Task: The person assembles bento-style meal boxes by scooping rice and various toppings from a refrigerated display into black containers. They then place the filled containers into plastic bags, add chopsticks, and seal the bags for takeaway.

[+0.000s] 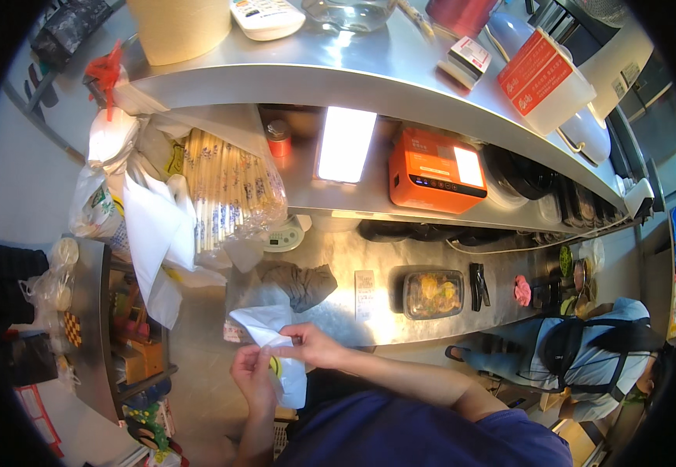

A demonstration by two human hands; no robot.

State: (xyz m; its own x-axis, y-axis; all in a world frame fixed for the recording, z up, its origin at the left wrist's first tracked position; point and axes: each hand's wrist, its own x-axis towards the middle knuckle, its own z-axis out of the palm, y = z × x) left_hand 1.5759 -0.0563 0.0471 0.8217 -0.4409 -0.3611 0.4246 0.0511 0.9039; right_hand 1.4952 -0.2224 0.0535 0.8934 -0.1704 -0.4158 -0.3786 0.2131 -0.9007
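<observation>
Pinching a thin, creased white bag (293,381), left hand (253,375) beside right hand (315,347)

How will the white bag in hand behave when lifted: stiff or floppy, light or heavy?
Likely floppy: the white bag shows soft folds and creases. Probably light for its size: it looks thin and mostly flat, and the left hand and right hand seem merely to pinch it.
</observation>
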